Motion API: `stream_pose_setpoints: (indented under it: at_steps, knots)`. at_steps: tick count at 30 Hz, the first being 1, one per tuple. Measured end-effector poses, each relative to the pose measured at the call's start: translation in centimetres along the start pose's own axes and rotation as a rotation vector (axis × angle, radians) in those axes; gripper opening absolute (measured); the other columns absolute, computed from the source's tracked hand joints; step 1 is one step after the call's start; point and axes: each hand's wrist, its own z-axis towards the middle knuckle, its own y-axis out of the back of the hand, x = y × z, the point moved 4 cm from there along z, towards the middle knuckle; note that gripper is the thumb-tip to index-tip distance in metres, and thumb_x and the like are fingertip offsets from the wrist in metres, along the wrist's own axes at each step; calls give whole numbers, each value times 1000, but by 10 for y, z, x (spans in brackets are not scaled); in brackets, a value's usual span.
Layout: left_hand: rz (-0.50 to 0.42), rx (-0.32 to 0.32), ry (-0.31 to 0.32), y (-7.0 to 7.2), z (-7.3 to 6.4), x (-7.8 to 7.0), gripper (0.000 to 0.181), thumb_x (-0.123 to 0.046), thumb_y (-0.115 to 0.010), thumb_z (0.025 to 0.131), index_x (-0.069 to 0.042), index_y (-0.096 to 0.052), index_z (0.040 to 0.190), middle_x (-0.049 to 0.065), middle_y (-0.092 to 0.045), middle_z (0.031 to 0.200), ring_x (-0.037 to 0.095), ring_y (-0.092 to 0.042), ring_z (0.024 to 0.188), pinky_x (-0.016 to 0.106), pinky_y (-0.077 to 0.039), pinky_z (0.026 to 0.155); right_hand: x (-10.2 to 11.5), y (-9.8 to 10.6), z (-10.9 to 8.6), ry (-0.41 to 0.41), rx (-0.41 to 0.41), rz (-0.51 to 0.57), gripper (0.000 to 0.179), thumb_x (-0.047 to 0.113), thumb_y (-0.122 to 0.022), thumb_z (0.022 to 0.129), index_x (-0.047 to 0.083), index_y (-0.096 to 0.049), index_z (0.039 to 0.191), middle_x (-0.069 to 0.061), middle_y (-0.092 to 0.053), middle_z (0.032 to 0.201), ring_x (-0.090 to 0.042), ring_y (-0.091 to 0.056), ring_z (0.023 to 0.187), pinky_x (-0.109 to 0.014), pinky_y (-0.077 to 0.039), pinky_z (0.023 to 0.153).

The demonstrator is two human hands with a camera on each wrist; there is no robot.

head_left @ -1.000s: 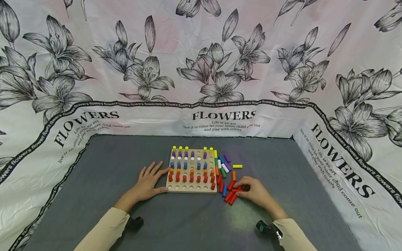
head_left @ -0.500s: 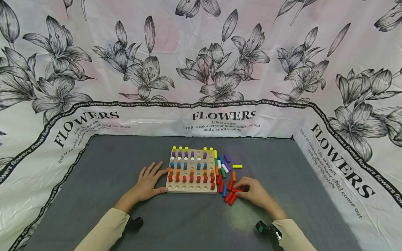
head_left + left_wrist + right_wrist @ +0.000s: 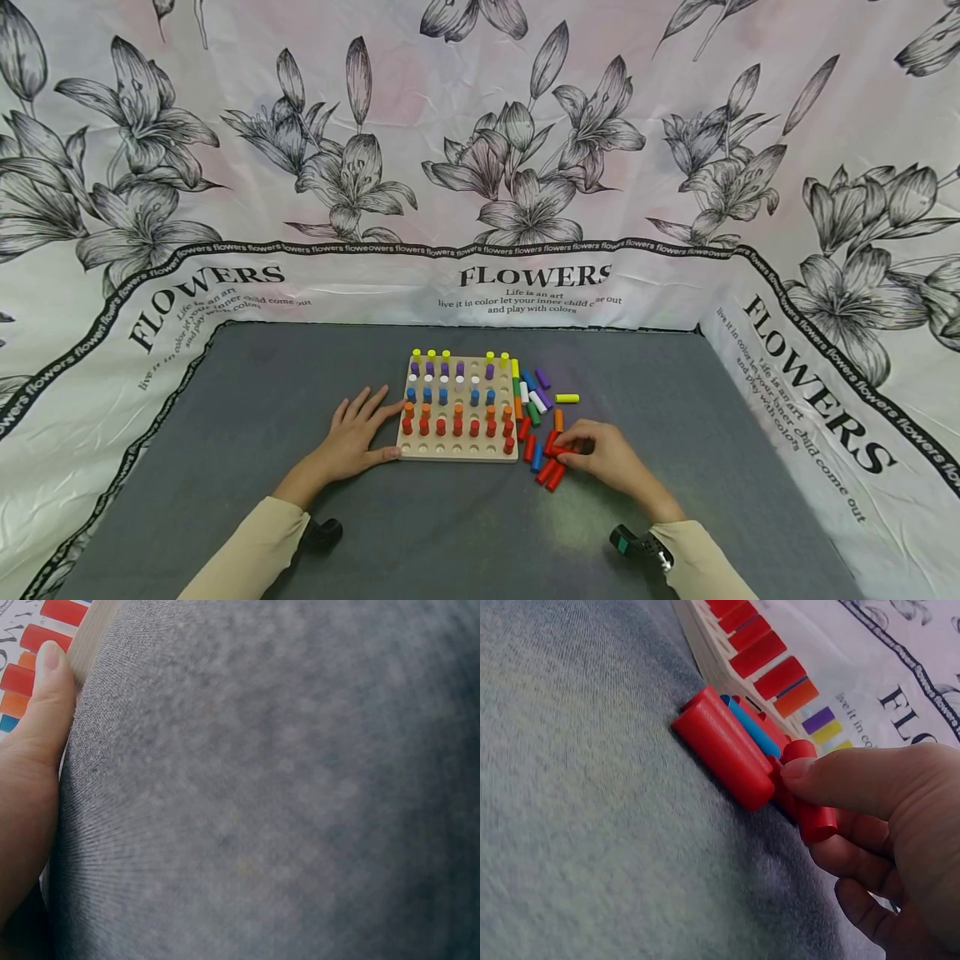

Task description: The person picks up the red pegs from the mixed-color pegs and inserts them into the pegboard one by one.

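Note:
A wooden pegboard (image 3: pixel 457 456) lies on the grey table, with rows of upright yellow, purple, white, blue, orange and red pegs. My left hand (image 3: pixel 352 435) rests flat at its left side, fingers spread, thumb and a fingertip right at the board's edge. In the left wrist view the thumb (image 3: pixel 51 694) overlaps that edge. On the other side, my right hand (image 3: pixel 603 454) pinches a red peg (image 3: pixel 815 814) between thumb and fingers, close over the loose pegs. Red pegs (image 3: pixel 724 750) and a blue peg (image 3: pixel 751 726) lie just beyond it in the right wrist view.
Loose pegs lie along the board's right side, among them a yellow peg (image 3: pixel 567 398), a purple peg (image 3: pixel 542 378), a green peg (image 3: pixel 533 414) and an orange peg (image 3: pixel 558 420). A flower-printed cloth (image 3: pixel 360 292) stands around the back and sides of the grey table (image 3: pixel 450 533).
My right thumb and fingers have drawn together around the red peg, closing the dark gap seen earlier between them. My left hand and the board have stayed in place.

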Motion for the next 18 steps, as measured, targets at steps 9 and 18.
stream_pose_setpoints:
  at_steps: [9,18]
  knots:
    - [1,-2,-3,-1,0,1,79,-60,-65,86,-26,-39,152,19,-24,163,50,-15,150,74,-7,113,8,-5,5,6,12,16,11,26,-78,86,25,-74,97,9,-69,87,3,-58,72,-20,-51,65]
    - [-4,-13,-14,0,-1,0,78,-60,-64,87,-25,-39,152,19,-25,163,50,-16,149,74,-8,112,14,-9,13,-32,32,68,14,21,-78,87,20,-74,100,4,-69,84,-1,-60,69,-21,-52,62]
